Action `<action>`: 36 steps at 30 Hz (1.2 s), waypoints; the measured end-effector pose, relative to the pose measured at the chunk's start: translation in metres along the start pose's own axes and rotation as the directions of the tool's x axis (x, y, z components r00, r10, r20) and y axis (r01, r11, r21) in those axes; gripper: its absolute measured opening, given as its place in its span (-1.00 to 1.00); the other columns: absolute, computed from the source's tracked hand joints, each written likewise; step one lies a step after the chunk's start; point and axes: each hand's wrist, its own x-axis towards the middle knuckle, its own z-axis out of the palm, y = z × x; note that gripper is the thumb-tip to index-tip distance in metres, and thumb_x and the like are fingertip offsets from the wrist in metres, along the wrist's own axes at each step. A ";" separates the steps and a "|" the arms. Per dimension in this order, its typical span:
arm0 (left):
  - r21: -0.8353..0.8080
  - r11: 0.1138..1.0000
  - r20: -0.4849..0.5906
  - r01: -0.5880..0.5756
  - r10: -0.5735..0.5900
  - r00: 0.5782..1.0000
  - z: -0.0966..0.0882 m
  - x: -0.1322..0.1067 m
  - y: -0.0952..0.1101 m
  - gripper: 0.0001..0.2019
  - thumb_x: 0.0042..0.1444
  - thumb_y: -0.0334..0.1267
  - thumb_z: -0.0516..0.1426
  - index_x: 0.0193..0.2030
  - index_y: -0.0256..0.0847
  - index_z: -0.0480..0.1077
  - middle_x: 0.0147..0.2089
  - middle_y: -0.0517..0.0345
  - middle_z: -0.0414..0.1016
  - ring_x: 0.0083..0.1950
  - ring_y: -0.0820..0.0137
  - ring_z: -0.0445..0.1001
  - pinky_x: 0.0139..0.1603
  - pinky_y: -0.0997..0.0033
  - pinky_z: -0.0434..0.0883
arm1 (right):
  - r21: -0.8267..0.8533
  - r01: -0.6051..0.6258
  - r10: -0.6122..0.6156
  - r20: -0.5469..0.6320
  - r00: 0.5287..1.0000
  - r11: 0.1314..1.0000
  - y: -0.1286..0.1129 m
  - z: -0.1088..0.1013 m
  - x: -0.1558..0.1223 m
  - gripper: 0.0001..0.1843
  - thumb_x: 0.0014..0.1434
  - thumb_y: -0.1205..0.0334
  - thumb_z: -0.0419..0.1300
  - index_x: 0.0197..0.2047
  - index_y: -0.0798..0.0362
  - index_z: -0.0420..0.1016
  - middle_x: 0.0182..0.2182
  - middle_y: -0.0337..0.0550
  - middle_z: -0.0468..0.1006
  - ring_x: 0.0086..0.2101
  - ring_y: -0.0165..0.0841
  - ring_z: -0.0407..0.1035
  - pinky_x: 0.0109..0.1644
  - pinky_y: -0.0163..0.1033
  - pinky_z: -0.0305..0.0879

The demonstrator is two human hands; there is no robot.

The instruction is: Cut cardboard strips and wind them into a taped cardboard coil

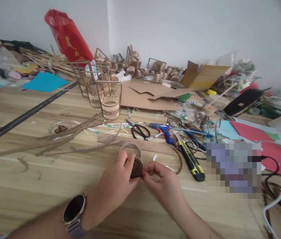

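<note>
A dark brown disc of tightly coiled corrugated cardboard strip [137, 168] is gripped at its rim by my left hand [117, 177], fingers on top and thumb below. My right hand [161, 179] pinches the right edge of the same disc between thumb and forefinger; the exact bit under the fingertips is hidden. Just beyond my left fingers lies a pale ring [131, 145], perhaps a tape roll. A flat brown cardboard strip [140, 144] stretches behind both hands, and a curved brown strip [180, 162] lies to the right.
A yellow-black utility knife [191, 161], black-handled scissors [140, 130] and a blue glue gun [164, 130] lie beyond my hands. Small slatted buckets [110, 107] with tall handles stand farther back. Long brown strips [73, 137] cross the left side; cables [279, 199] run at right.
</note>
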 end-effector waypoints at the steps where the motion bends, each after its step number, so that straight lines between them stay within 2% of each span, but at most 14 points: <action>1: 0.005 1.000 0.007 -0.002 0.002 1.000 0.000 0.000 0.001 -0.52 -0.01 -0.39 0.24 0.09 -0.30 0.32 -0.10 -0.07 0.40 -0.37 0.24 0.51 -0.44 0.28 0.52 | -0.009 0.010 -0.010 -0.002 1.000 1.000 0.000 0.000 0.000 -0.87 0.00 0.26 0.10 -0.51 0.01 0.46 -0.58 -0.24 0.53 -0.52 -0.36 0.42 -0.41 -0.33 0.29; 10: 0.034 0.999 0.045 0.006 -0.007 0.999 -0.001 -0.002 0.006 -0.55 0.04 -0.39 0.22 0.11 -0.29 0.31 -0.10 -0.06 0.40 -0.39 0.22 0.51 -0.45 0.25 0.51 | -0.094 0.077 -0.080 -0.030 0.996 0.993 0.003 0.005 -0.001 -0.88 -0.02 0.31 0.07 -0.54 0.00 0.37 -0.60 -0.26 0.46 -0.54 -0.38 0.33 -0.45 -0.34 0.20; 14: -0.048 0.998 0.051 0.031 -0.028 0.998 -0.001 0.000 0.003 -0.57 0.03 -0.37 0.23 0.07 -0.26 0.33 -0.10 -0.04 0.39 -0.34 0.21 0.52 -0.41 0.26 0.51 | -0.114 0.099 -0.100 -0.007 0.995 0.989 0.001 0.002 0.000 -0.88 -0.01 0.33 0.07 -0.54 -0.01 0.33 -0.60 -0.26 0.44 -0.51 -0.37 0.33 -0.42 -0.33 0.19; 19: -0.157 0.988 0.046 0.012 -0.005 0.999 -0.003 0.004 -0.003 -0.65 -0.02 -0.34 0.24 -0.04 -0.21 0.39 -0.12 0.00 0.38 -0.28 0.21 0.51 -0.31 0.25 0.53 | -0.074 0.083 -0.077 0.085 0.993 0.994 -0.002 -0.005 0.002 -0.88 -0.02 0.35 0.06 -0.54 0.00 0.33 -0.58 -0.27 0.44 -0.50 -0.37 0.32 -0.43 -0.34 0.17; 24: -0.224 0.974 0.077 0.025 -0.007 0.997 -0.008 0.006 -0.002 -0.69 -0.08 -0.39 0.23 -0.12 -0.25 0.42 -0.15 0.00 0.36 -0.25 0.19 0.50 -0.24 0.20 0.53 | -0.034 0.065 -0.060 0.128 0.990 0.997 -0.004 -0.009 0.003 -0.89 -0.04 0.35 0.07 -0.55 -0.01 0.30 -0.59 -0.30 0.40 -0.51 -0.39 0.28 -0.46 -0.36 0.11; 30: -0.272 0.962 0.056 0.010 0.006 0.998 -0.013 0.008 -0.003 -0.64 -0.10 -0.43 0.22 -0.08 -0.23 0.42 -0.17 0.06 0.34 -0.25 0.24 0.48 -0.25 0.27 0.50 | -0.065 0.095 -0.088 0.094 0.992 0.993 -0.001 -0.017 0.007 -0.90 -0.05 0.36 0.08 -0.54 0.00 0.36 -0.57 -0.26 0.46 -0.49 -0.35 0.34 -0.42 -0.33 0.18; 36: -0.242 0.970 0.012 0.010 -0.008 1.000 -0.008 0.007 -0.007 -0.68 -0.07 -0.38 0.23 -0.12 -0.18 0.40 -0.19 0.10 0.33 -0.27 0.26 0.46 -0.29 0.31 0.47 | 0.047 -0.007 -0.002 0.174 0.985 0.999 -0.004 -0.020 0.011 -0.85 0.03 0.25 0.12 -0.49 -0.01 0.51 -0.54 -0.24 0.59 -0.48 -0.34 0.44 -0.38 -0.31 0.27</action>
